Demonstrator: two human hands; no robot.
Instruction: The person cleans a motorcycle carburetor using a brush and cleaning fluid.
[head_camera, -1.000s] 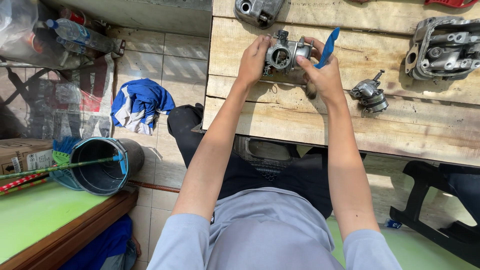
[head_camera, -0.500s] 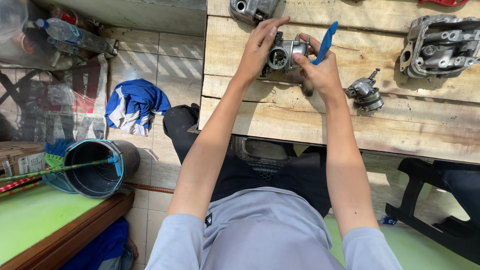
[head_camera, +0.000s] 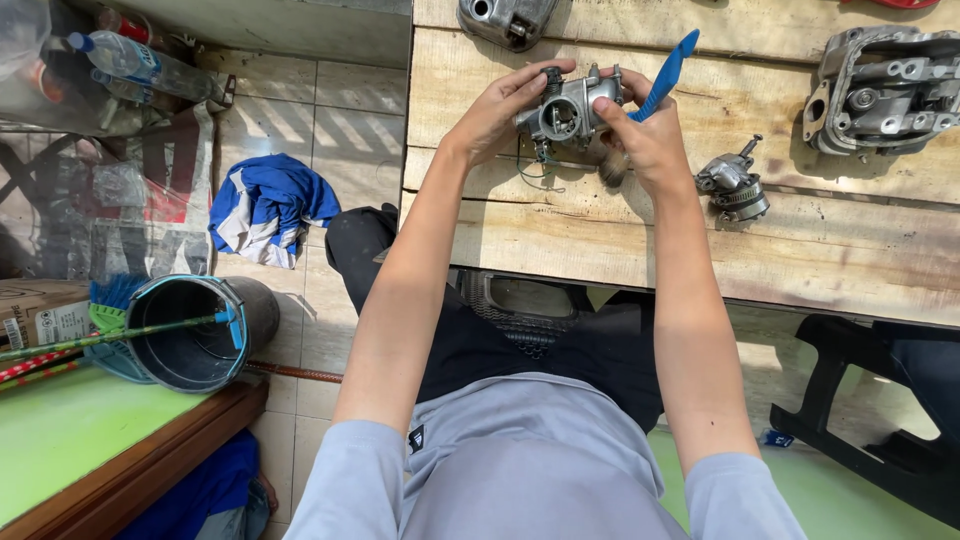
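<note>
Since a second ago the left hand (head_camera: 500, 110) has shifted from the carburetor's (head_camera: 568, 108) side to its top, fingers closed on it, so the part is being turned over the desk (head_camera: 560, 240). The right hand (head_camera: 648, 140) steadies the carburetor and grips a blue brush (head_camera: 668, 70). Left of the desk, a bucket (head_camera: 190, 335) lies tipped, a green stick across its mouth.

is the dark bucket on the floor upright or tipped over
Tipped: the dark bucket lies on its side on the tiled floor, its open mouth facing sideways.
</note>
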